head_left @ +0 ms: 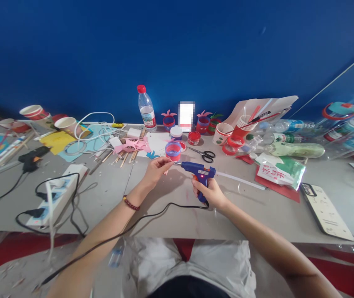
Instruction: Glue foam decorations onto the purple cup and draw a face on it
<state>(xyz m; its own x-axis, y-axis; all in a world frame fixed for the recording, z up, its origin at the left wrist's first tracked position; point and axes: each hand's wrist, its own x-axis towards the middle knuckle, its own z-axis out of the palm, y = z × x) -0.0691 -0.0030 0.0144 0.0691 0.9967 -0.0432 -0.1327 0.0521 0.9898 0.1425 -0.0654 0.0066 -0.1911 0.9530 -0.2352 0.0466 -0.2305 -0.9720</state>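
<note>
My right hand (210, 192) is wrapped round the handle of a blue hot glue gun (195, 169), whose small red light is lit. A long translucent glue stick (242, 180) sticks out of its back end. The nozzle points left and meets the fingertips of my left hand (156, 170). Those fingers are pinched together; a bit of pink shows below them, too small to name. Just behind the nozzle stands a small purple and red cup (173, 151). A blue paper cutout (152, 155) lies left of the cup, and black-handled scissors (206, 155) lie to its right.
A power strip (60, 194) with cords lies at left, near a black glue gun (34, 157). The blue gun's black cord (145, 216) crosses my left forearm. A water bottle (146, 109) stands at the back. Paper cups (222, 133), plastic bottles (295, 150) and a phone (327, 211) are at right.
</note>
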